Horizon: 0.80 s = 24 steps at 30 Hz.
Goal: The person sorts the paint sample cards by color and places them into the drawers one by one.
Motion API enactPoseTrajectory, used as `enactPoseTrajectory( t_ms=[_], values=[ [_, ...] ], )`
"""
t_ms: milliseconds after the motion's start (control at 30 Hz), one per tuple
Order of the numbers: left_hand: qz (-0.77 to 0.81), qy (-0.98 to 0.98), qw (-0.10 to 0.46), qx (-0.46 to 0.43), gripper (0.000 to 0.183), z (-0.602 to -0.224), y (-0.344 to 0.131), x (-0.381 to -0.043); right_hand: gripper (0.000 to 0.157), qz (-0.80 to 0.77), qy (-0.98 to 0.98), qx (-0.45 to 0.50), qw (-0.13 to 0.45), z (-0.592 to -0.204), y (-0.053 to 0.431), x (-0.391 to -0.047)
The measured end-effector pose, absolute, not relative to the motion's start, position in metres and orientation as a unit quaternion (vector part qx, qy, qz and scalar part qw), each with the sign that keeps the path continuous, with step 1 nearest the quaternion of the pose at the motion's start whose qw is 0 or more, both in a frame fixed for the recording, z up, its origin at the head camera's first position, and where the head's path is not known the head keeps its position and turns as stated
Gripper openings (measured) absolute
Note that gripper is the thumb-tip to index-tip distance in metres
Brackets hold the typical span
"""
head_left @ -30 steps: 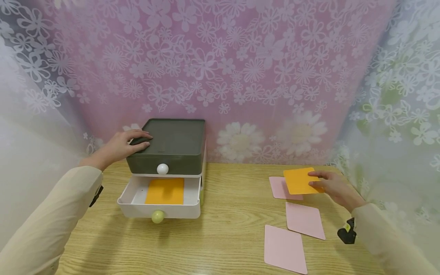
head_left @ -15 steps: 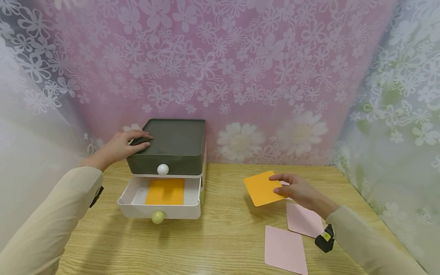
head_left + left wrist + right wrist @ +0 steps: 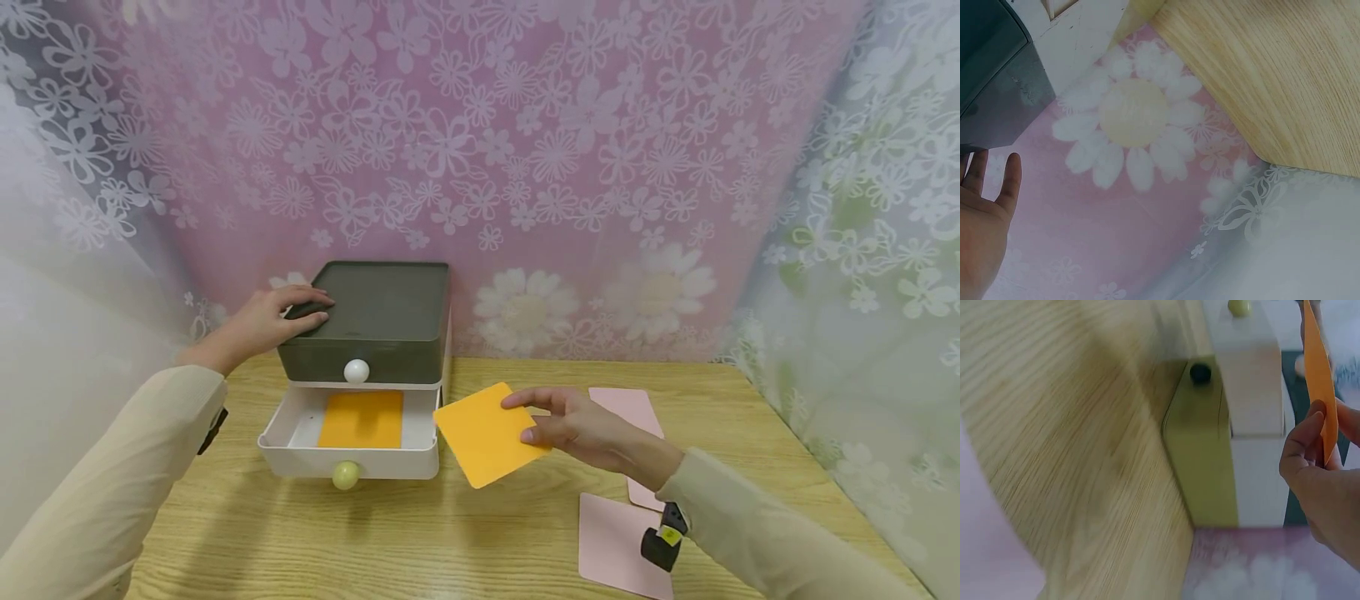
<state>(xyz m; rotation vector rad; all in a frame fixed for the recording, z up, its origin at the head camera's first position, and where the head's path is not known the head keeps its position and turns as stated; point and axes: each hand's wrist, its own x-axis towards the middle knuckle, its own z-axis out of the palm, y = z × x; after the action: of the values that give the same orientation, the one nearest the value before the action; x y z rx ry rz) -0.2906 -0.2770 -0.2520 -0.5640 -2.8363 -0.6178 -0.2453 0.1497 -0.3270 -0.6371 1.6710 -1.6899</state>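
In the head view my left hand rests on the top left edge of a small drawer cabinet with a dark top section. My right hand pinches a square orange card between thumb and fingers. The card is held tilted above the table, its left corner right at the side of the pulled-out white drawer. Inside that drawer lies another orange card. In the right wrist view the held card shows edge-on, with the thumb on its near face.
Pink cards lie on the wooden table at the right: one pink card in front, others partly hidden behind my right forearm. A green lower drawer shows under the white one. A floral curtain hangs behind the table.
My right hand has carried the orange card left from above the pink cards to beside the pulled-out drawer. The left hand has stayed on the cabinet.
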Motion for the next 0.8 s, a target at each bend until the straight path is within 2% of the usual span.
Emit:
enactPoseTrajectory(
  t_ms=[367,600,800],
  values=[
    [-0.214,-0.953,0.100,-0.191,0.036,-0.256,-0.280,-0.294,0.049,-0.641,0.614,-0.252,0.385,-0.309,0.082,-0.220],
    [-0.217,-0.953,0.094,-0.192,0.036,-0.255,-0.280,-0.293,0.046,-0.664,0.619,-0.195,0.373,-0.305,0.048,-0.208],
    [-0.221,-0.950,0.107,-0.191,0.038,-0.258,-0.280,-0.296,0.043,-0.696,0.614,-0.140,0.346,-0.304,0.025,-0.210]
  ],
)
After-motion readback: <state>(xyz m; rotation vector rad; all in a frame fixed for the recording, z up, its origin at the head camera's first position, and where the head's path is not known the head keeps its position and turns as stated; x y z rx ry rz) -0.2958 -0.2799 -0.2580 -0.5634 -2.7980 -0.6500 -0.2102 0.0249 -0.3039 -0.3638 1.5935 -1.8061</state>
